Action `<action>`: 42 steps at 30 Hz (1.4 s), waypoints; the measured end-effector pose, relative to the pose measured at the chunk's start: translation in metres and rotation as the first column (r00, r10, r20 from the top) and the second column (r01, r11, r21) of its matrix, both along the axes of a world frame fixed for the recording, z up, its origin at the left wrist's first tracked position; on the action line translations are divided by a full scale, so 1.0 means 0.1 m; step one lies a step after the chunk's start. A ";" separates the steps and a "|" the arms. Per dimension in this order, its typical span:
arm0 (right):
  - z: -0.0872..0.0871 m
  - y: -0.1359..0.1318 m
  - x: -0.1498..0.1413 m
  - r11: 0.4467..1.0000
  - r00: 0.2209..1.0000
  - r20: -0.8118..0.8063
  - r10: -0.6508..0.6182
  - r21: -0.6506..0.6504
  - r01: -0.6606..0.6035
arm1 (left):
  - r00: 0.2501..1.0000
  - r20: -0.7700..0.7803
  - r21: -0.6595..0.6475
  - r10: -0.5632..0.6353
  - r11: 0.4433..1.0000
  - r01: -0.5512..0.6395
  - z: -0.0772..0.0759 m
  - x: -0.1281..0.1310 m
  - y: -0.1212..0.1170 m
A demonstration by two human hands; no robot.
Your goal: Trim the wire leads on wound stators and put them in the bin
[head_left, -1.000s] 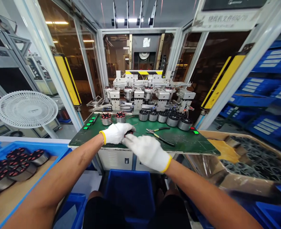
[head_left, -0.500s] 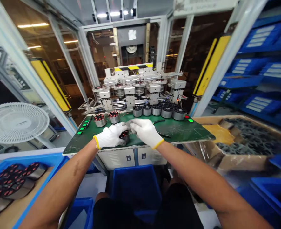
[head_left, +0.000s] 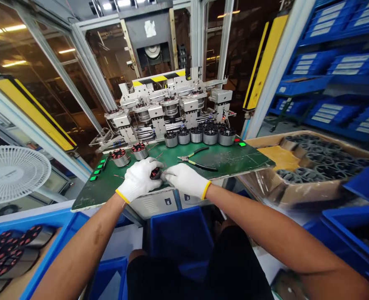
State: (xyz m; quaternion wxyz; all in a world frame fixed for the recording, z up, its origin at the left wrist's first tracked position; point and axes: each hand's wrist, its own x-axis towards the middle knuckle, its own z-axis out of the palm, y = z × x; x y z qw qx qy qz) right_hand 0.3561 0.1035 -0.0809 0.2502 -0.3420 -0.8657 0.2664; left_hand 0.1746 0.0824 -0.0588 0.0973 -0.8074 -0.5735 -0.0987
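My left hand (head_left: 138, 180), in a white glove, is wrapped round a small wound stator (head_left: 155, 172) with red copper coils, held on the green work mat (head_left: 234, 158). Beside it, my gloved right hand (head_left: 186, 179) has its fingers pinched against the right side of the same stator. Two more wound stators (head_left: 131, 153) stand at the mat's back left. A row of several unwound grey stators (head_left: 199, 135) stands along the back, in front of the winding machine (head_left: 168, 108). Pliers (head_left: 197, 158) lie on the mat just beyond my right hand.
A cardboard box (head_left: 315, 166) of grey stator cores sits at the right. A blue tray (head_left: 12, 254) with wound stators is at lower left, and a blue bin (head_left: 178, 237) stands below the bench. A white fan (head_left: 9, 173) is at left. Green buttons (head_left: 98, 171) edge the mat.
The view has swung and tilted to the left. My right hand has drawn back from over the stator to its right side; my left hand keeps hold of it.
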 end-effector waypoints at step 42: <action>0.25 -0.08 0.01 0.691 0.808 0.464 -0.364 0.716 -0.099 | 0.803 -0.457 0.098 -0.384 0.875 0.474 -0.06 -0.32 -0.63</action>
